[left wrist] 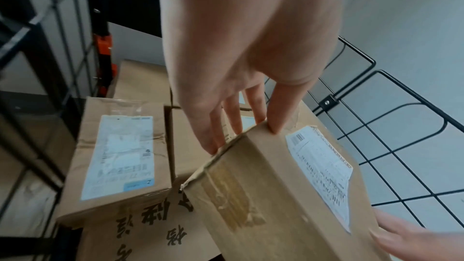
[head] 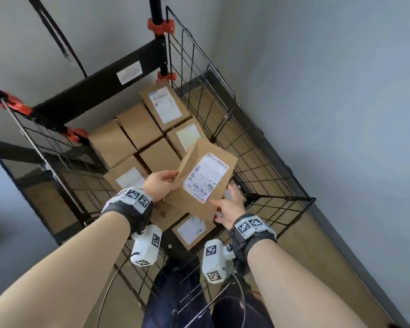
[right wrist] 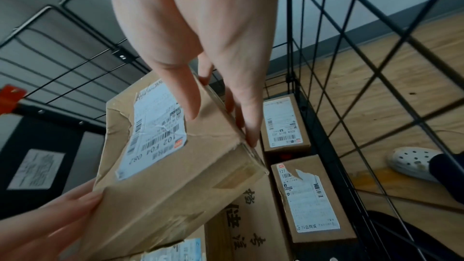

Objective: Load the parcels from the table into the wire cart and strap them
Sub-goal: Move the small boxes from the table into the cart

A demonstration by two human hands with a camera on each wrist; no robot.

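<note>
Holding the parcel (head: 205, 178) tilted above the stacked boxes (head: 137, 136) in the wire cart (head: 251, 162), we clamp opposite ends, left hand (head: 160, 183) and right hand (head: 227, 207), fingers (left wrist: 276, 110) gripping, likely to angle it into the free corner.

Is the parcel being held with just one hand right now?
No, both hands are on the parcel: the left hand grips its left end and the right hand holds the near right corner.
</note>
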